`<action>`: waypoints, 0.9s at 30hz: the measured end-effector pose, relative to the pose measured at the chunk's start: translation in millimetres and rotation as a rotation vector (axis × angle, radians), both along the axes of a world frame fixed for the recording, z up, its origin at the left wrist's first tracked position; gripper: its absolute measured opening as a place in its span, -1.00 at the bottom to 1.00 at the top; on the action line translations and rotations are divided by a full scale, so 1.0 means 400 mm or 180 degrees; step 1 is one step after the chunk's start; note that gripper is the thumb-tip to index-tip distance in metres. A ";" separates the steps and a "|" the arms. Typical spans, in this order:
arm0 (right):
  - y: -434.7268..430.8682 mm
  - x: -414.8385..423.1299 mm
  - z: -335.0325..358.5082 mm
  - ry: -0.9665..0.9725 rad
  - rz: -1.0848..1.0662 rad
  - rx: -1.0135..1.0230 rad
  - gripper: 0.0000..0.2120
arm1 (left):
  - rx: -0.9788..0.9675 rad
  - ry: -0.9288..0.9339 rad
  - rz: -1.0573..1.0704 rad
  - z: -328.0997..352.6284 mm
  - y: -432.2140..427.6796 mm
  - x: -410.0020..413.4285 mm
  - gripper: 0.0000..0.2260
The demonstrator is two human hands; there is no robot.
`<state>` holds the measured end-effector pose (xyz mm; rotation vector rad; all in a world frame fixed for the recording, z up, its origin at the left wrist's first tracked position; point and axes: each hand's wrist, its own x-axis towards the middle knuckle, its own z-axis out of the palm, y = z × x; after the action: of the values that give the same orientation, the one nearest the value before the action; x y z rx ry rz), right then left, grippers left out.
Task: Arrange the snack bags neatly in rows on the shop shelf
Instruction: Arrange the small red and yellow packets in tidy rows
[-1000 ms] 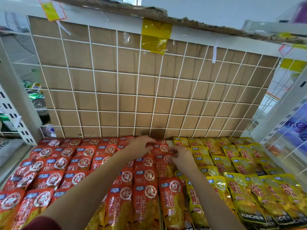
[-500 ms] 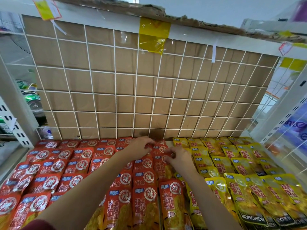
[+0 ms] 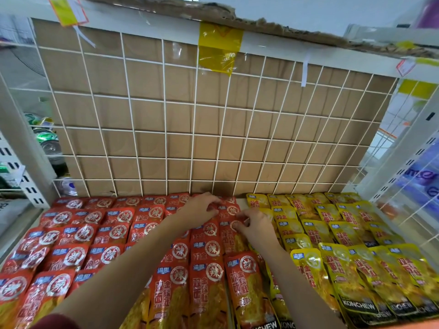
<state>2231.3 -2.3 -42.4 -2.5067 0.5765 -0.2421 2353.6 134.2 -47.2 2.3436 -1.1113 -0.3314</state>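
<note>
Wire-grid shelf, cardboard behind. Red snack bags in rows on left half, yellow snack bags on right. Left hand, right hand: fingers curled, pinching red snack bags at back of row by the yellow ones.

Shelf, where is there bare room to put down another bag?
Only a thin bare strip at the back, between the red bags and yellow bags, just beyond the right hand. Everywhere else bags overlap edge to edge.
</note>
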 end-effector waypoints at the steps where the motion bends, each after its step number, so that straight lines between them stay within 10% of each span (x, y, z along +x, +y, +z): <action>1: 0.000 -0.001 -0.001 -0.0005 0.0002 -0.0005 -0.72 | -0.0009 -0.0033 -0.0003 0.001 0.001 -0.002 -0.69; 27: 0.062 -0.216 0.037 0.0209 0.0089 0.0068 -0.83 | -0.0178 -0.0484 -0.0418 0.028 0.106 -0.158 -0.76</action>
<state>2144.9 22.5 -27.5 -2.5078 0.5668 -0.1428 2290.5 176.7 -35.9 2.2826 -1.3330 -0.1686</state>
